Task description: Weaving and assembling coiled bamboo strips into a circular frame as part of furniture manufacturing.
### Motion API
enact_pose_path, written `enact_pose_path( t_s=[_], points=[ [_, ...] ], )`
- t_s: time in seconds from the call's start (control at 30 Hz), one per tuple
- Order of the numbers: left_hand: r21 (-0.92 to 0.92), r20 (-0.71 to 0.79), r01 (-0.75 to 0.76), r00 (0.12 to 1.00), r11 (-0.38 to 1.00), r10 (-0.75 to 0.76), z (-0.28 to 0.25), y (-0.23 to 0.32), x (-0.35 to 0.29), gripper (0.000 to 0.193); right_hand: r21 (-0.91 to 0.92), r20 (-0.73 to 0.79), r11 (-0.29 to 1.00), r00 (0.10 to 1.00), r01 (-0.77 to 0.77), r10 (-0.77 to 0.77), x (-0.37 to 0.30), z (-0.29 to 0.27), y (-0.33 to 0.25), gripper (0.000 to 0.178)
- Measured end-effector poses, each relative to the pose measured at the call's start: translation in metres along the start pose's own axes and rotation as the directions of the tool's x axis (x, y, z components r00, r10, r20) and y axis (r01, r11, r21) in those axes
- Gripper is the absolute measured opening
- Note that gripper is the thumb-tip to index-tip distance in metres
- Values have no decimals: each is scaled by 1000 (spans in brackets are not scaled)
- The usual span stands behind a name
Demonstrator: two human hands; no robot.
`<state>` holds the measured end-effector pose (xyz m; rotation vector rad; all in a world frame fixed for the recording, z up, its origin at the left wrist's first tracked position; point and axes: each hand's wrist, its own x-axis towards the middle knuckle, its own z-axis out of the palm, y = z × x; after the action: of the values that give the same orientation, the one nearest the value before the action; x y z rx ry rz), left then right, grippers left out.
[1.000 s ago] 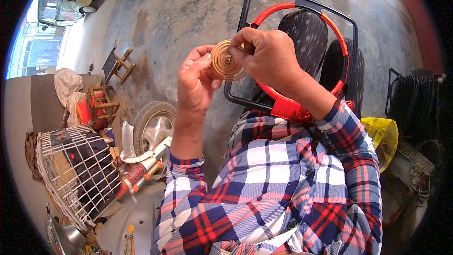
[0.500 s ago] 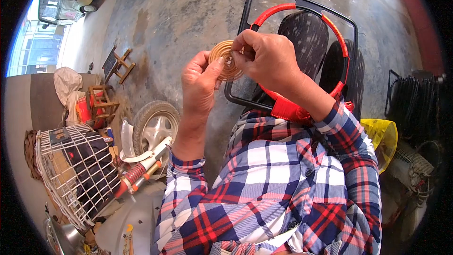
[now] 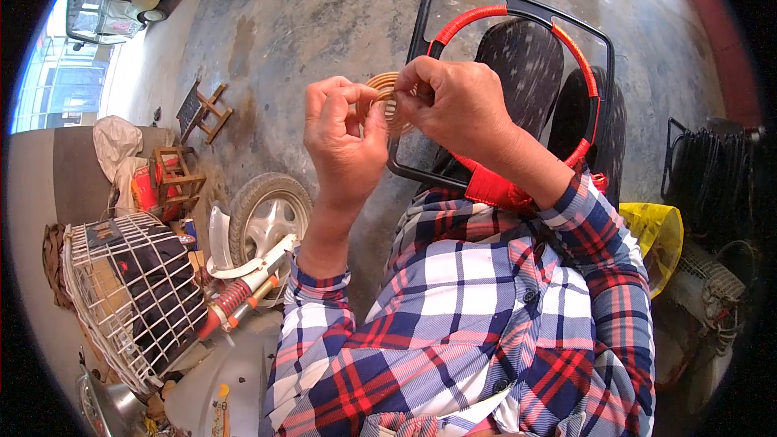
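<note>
Coil: tan, flat and spiral-wound, [image 3: 384, 81] raised between the two hands above the floor [image 3: 340, 24] (its lower part is largely hidden by fingers).
Left hand: [image 3: 348, 142] thumb and bent fingers narrowed, holding the coil's left edge.
Right hand: [image 3: 461, 101] thumb and forefinger pinched on the coil's right side.
Frame: black, [image 3: 612, 73] lying across the thighs, with a red-wrapped ring [image 3: 477, 15] inside its outline.
Left surroundings: wheel [image 3: 263, 218] near the white wire basket [image 3: 129, 299]; stool [image 3: 208, 113] farther off.
Right surroundings: yellow bag [image 3: 657, 239] beside the right sleeve.
</note>
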<state>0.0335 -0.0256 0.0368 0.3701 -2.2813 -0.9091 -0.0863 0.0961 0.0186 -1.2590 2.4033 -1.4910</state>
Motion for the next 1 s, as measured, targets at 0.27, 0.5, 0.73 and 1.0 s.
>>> enact_pose_path(
  t_s=[0.27, 0.5, 0.73, 1.0],
  points=[
    [8, 40, 5, 999, 1000, -6, -3, -9, 5, 15, -26, 17, 1000, 1000, 12, -11, -1, 2, 0, 14],
    [96, 72, -31, 997, 995, 24, -4, -5, 14, 17, -88, 28, 993, 996, 84, -82, 4, -1, -8, 16],
    [-88, 108, 37, 994, 995, -28, -9, -7, 19, 16, -97, 54, 992, 996, 78, -74, 11, -4, -6, 16],
    [-695, 297, 511, 845, 506, -445, -20, -21, 14, 20, 301, 94, 938, 985, -169, 147, 13, -4, 1, 17]
  ],
)
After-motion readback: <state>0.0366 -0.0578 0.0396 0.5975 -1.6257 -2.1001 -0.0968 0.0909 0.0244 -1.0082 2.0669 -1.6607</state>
